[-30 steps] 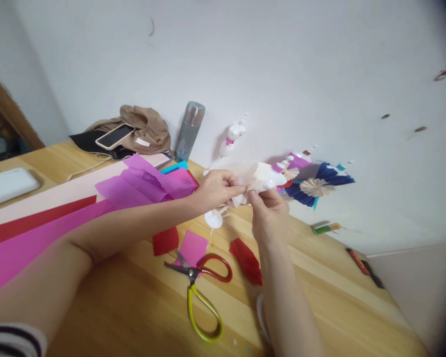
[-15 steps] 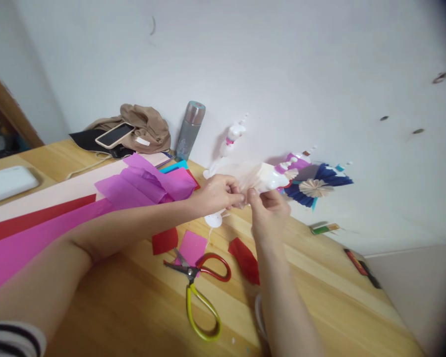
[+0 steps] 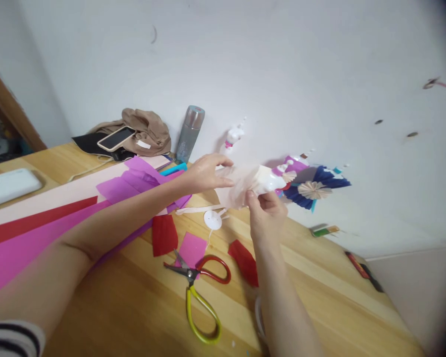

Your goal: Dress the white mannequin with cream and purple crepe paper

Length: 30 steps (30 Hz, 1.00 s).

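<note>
A glossy white bottle-shaped figure (image 3: 270,181) with a purple collar and a small pale fan tilts to the right above the table. Thin pale pink crepe paper (image 3: 241,184) spreads around its body. My right hand (image 3: 268,206) pinches this paper at its gathered lower edge, close to the figure. On the other side, my left hand (image 3: 208,173) has thumb and fingers apart at the paper's left edge; whether it touches the paper I cannot tell. Below the hands lies a round white card (image 3: 212,219) with a string.
Scissors (image 3: 191,275) with red and yellow handles lie spread near red paper pieces (image 3: 165,235) and a pink square (image 3: 193,248). Purple paper (image 3: 130,184) covers the left side. A grey flask (image 3: 190,134) and a blue pleated-paper figure (image 3: 329,184) stand by the wall.
My left hand has let go of the paper, moved left and up, and spread its fingers. The right hand stays on the paper. The white card shows more fully.
</note>
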Each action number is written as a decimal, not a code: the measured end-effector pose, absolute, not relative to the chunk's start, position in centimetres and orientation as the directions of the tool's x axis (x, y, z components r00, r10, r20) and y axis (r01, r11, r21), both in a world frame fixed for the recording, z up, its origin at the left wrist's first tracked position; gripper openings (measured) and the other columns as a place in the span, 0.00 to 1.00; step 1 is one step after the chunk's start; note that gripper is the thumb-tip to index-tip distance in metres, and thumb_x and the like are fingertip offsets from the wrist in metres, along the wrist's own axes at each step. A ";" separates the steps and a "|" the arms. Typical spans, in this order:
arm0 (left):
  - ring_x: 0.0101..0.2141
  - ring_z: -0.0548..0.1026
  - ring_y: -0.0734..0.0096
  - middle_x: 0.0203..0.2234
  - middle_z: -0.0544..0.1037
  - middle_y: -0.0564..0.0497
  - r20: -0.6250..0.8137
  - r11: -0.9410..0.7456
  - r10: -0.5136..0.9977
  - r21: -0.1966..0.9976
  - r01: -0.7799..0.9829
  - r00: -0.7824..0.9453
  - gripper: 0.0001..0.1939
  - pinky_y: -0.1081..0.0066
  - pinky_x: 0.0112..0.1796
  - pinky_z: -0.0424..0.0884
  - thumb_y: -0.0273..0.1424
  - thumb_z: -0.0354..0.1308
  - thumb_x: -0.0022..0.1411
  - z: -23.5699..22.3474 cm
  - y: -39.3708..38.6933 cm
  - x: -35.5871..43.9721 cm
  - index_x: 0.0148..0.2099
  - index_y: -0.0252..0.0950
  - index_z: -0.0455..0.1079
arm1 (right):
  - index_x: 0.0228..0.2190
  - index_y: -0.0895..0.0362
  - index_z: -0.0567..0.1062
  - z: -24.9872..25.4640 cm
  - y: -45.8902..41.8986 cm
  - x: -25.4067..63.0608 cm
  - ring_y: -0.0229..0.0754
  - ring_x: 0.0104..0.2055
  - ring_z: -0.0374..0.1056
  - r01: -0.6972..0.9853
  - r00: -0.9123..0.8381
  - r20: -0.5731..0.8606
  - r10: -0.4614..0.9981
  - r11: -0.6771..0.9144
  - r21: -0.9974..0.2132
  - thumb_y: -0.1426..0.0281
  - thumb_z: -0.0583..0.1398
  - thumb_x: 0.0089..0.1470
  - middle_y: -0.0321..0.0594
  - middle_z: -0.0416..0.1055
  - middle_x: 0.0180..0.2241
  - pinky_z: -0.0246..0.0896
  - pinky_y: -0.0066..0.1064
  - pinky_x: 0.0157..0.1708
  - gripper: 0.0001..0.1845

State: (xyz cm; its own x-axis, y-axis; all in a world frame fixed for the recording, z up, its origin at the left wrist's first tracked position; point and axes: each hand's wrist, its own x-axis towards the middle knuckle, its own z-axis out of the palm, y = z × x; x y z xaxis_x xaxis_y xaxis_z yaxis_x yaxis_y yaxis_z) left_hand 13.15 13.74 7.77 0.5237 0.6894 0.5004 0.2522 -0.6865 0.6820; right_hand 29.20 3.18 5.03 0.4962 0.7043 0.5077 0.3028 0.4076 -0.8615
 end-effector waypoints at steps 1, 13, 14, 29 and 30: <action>0.47 0.75 0.64 0.45 0.78 0.47 0.490 -0.678 0.689 0.695 0.237 0.534 0.20 0.67 0.48 0.69 0.31 0.69 0.52 7.4 13.9 13.4 0.48 0.35 0.75 | 0.33 0.55 0.79 5.0 3.2 29.2 0.46 0.36 0.74 0.304 0.497 0.508 0.704 0.407 -0.861 0.65 0.67 0.42 0.42 0.80 0.34 0.69 0.42 0.41 0.13; 0.39 0.73 0.68 0.34 0.76 0.50 0.640 -0.730 0.671 0.659 0.182 0.374 0.08 0.67 0.45 0.68 0.29 0.68 0.54 6.6 10.6 14.2 0.36 0.34 0.72 | 0.30 0.55 0.78 4.9 3.2 29.2 0.43 0.31 0.71 0.328 0.494 0.523 0.694 0.408 -0.852 0.64 0.66 0.43 0.39 0.77 0.29 0.68 0.39 0.36 0.10; 0.37 0.73 0.69 0.33 0.76 0.51 0.630 -0.716 0.683 0.679 0.166 0.371 0.06 0.68 0.43 0.68 0.27 0.66 0.56 6.5 10.5 14.2 0.34 0.34 0.72 | 0.30 0.55 0.78 4.9 3.2 29.3 0.43 0.32 0.72 0.330 0.493 0.525 0.694 0.409 -0.851 0.64 0.66 0.44 0.40 0.78 0.30 0.68 0.39 0.36 0.10; 0.17 0.63 0.78 0.23 0.71 0.52 -0.323 0.380 0.922 0.857 -0.347 0.214 0.16 0.77 0.20 0.56 0.39 0.46 0.72 5.2 12.8 14.4 0.33 0.36 0.63 | 0.26 0.54 0.75 5.1 3.3 29.2 0.42 0.29 0.69 0.345 0.503 0.519 0.691 0.389 -0.854 0.63 0.66 0.42 0.37 0.75 0.26 0.66 0.37 0.33 0.09; 0.16 0.63 0.77 0.23 0.72 0.50 -0.402 0.491 0.863 0.811 -0.318 0.306 0.20 0.76 0.19 0.55 0.43 0.43 0.73 4.7 12.9 14.3 0.33 0.36 0.63 | 0.27 0.54 0.75 5.1 3.3 29.2 0.42 0.30 0.70 0.344 0.500 0.522 0.691 0.395 -0.852 0.63 0.66 0.42 0.38 0.76 0.27 0.67 0.38 0.34 0.10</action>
